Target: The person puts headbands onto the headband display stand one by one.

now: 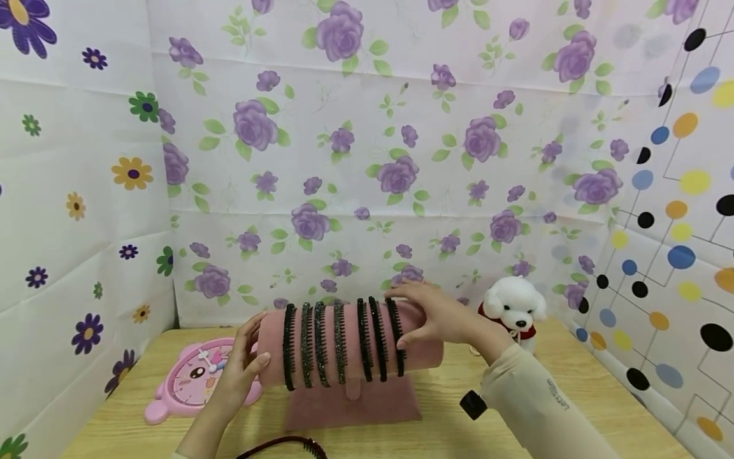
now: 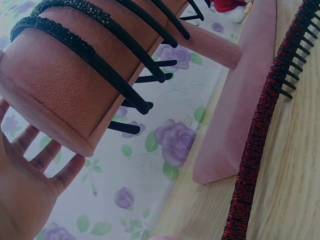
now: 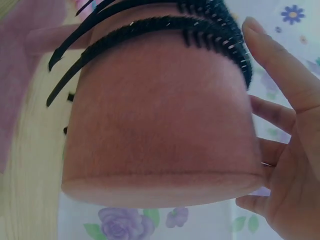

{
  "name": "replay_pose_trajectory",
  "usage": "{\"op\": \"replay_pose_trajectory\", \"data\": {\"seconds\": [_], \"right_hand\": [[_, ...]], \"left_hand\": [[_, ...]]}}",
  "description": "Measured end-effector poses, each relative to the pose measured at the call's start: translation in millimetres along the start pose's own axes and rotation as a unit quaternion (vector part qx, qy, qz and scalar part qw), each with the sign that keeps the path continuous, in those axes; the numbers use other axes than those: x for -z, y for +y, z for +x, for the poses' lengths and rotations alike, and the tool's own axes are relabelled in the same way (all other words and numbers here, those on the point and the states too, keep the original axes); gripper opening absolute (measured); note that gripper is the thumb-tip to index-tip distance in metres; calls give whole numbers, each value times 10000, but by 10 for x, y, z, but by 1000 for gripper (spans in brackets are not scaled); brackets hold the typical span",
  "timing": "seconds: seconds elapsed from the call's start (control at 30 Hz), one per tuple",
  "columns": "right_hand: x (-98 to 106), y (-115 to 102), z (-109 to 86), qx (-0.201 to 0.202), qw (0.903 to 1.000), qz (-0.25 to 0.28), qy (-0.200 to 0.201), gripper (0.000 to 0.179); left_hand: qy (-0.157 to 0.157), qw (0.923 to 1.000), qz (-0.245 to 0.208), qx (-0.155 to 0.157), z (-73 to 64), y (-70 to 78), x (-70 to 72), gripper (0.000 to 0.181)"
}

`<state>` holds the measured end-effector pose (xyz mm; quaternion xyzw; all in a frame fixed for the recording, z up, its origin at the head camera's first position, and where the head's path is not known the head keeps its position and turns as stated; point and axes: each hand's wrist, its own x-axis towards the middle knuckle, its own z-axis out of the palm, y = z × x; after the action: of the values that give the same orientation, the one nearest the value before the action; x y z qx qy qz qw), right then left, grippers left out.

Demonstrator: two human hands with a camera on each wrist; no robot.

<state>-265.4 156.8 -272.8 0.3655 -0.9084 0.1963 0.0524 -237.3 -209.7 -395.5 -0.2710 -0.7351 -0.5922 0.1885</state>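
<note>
A pink headband stand (image 1: 353, 417) stands on the table, with a thick padded roll across its top. Several black headbands (image 1: 369, 341) with small comb teeth sit round the roll, some of them glittery. At the roll's left end my left hand (image 1: 237, 373) holds on, thumb in front and fingers round the far side. My right hand (image 1: 438, 312) grips the right end, thumb low on the front and fingers over the top, close to the rightmost headband (image 1: 395, 338). A dark red headband (image 2: 255, 145) with black teeth lies on the table before the stand.
Left of the stand lies a pink cartoon clock (image 1: 186, 382). A white toy dog (image 1: 515, 306) in a red garment sits at the right, behind my right forearm. Patterned cloth (image 1: 367, 159) hangs round the wooden table (image 1: 579, 395) at the back and sides.
</note>
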Motion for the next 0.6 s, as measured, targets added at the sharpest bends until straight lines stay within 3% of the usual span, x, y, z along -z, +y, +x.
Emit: {"op": "replay_pose_trajectory", "data": {"seconds": [0.2, 0.37, 0.47, 0.6], "right_hand": [[-15, -79, -141, 326, 9969, 236, 683, 75], [-40, -218, -299, 328, 9918, 185, 1223, 68], [-92, -284, -395, 435, 9857, 159, 1622, 58], [-203, -346, -482, 920, 9741, 248, 2052, 47]], "left_hand": [[-56, 10000, -77, -1, -5, -9, 5, 61], [-46, 10000, -50, 37, -10, -10, 8, 61], [-27, 10000, -34, 40, -12, -17, 11, 62], [-9, 10000, -63, 23, -16, -23, 7, 62]]}}
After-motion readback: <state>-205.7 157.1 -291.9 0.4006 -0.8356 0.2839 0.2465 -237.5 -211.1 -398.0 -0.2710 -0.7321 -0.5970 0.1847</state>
